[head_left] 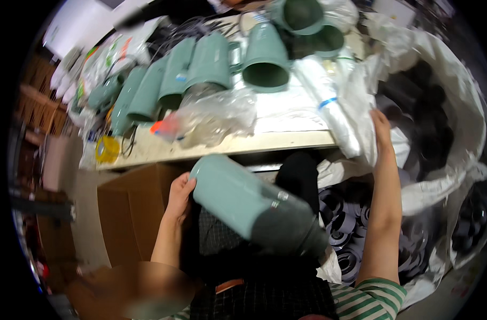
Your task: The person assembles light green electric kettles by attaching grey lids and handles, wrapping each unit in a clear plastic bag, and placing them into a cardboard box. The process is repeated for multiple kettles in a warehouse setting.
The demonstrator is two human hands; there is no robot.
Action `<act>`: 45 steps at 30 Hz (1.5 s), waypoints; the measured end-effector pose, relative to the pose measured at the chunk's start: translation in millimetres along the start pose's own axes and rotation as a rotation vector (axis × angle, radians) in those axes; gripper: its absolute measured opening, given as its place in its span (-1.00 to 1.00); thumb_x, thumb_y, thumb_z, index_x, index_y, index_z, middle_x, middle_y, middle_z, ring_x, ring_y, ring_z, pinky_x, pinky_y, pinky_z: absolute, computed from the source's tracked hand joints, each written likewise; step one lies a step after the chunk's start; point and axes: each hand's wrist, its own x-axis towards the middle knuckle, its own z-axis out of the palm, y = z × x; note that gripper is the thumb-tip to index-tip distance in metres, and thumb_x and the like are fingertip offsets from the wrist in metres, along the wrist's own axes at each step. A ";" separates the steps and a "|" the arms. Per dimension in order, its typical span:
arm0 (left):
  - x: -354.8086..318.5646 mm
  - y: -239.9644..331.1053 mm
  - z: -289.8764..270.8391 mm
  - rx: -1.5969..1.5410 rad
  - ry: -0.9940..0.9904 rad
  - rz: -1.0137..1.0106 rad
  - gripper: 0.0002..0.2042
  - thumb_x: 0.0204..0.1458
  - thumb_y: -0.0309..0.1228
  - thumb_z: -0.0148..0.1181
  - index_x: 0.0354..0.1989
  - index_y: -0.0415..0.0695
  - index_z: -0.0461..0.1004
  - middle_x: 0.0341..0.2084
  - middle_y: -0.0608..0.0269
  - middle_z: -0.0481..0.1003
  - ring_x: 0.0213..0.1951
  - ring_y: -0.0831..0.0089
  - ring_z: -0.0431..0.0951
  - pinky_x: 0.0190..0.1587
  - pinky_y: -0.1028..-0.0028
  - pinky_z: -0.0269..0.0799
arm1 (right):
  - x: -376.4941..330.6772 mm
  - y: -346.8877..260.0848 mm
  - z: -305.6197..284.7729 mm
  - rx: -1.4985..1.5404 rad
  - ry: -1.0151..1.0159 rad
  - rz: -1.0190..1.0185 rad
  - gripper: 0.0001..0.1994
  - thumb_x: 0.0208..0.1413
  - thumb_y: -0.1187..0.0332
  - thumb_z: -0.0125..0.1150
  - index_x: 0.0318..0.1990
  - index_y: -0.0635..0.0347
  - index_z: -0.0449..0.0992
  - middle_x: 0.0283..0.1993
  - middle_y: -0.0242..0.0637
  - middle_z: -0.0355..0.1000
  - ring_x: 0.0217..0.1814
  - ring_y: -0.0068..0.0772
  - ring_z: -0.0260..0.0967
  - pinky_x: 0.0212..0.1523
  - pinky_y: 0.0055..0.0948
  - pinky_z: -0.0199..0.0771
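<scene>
A pale green jug body [227, 192] with a dark grey end lies slantwise over my lap. My left hand [180, 194] grips its upper left rim, thumb on the outside. Out to the right, my right hand [381, 128] is at the near side of a big white bag [414, 45], its fingers closed on the bag's edge. Inside that bag are many dark grey round parts [414, 101], partly in shadow. The part of the jug body nearest my right thigh is dark and hard to make out.
Several green jugs [265, 56] lie along the table [286, 140], with a crumpled clear plastic bag [217, 114] and a rolled plastic sleeve [329, 106]. An open cardboard box [129, 213] stands left of my legs. Grey rings [342, 221] fill another bag low on the right. Yellow tape [107, 149] sits at the table's left corner.
</scene>
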 end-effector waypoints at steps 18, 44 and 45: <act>-24.4 -14.2 -2.9 -0.396 0.291 -0.077 -0.52 0.34 -0.19 0.02 0.28 -0.31 0.32 0.22 0.02 0.42 0.23 0.17 0.42 0.29 0.13 0.34 | -254.8 -195.2 18.1 0.683 -0.477 -0.098 -0.46 0.35 0.26 0.08 0.40 0.32 0.22 0.32 -0.06 0.35 0.34 -0.23 0.32 0.38 -0.29 0.20; 56.3 125.9 111.8 0.045 -0.269 0.986 -0.45 0.26 0.01 0.07 -0.70 0.01 0.07 -0.80 0.46 0.03 -0.59 0.50 0.04 -0.33 0.36 0.11 | -372.4 167.2 12.5 -0.959 -0.802 0.428 -0.35 -0.09 0.41 0.34 0.22 0.25 0.28 0.20 0.15 0.38 0.20 0.15 0.42 0.20 -0.07 0.46; 56.2 122.7 103.8 0.073 -0.262 0.933 -0.47 0.25 -0.04 0.08 -0.70 0.00 0.07 -0.79 0.46 0.05 -0.58 0.50 0.05 -0.34 0.36 0.11 | -373.3 155.6 12.6 -0.838 -0.789 0.378 -0.35 -0.12 0.43 0.36 0.21 0.16 0.29 0.18 0.14 0.37 0.14 0.18 0.45 0.16 -0.07 0.48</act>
